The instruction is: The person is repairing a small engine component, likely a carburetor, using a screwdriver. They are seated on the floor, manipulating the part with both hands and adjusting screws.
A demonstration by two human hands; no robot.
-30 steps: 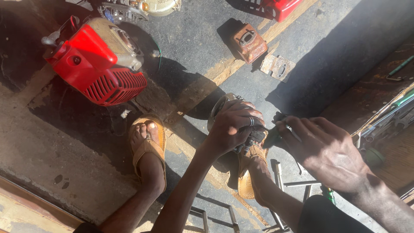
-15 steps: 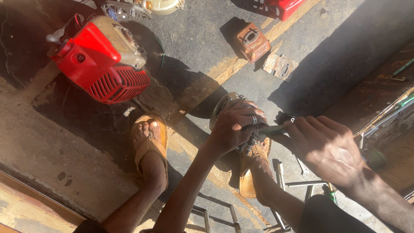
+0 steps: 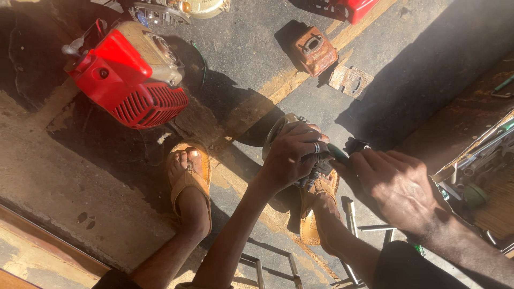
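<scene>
Seen from above, the left hand [image 3: 292, 155] has its grip closed around a round metal engine part [image 3: 278, 131] held low over the concrete floor [image 3: 241, 59], between two sandalled feet, while the right hand [image 3: 399, 184] closes its grip on a dark green-handled tool [image 3: 337, 154] whose long axis runs sideways, tip toward the part. A red engine housing [image 3: 126, 80] lies at upper left, a rusty orange boxlike part [image 3: 315, 51] and a flat perforated plate [image 3: 350, 80] at upper centre. An open toolbox [image 3: 482, 160] of loose tools sits at the right edge.
</scene>
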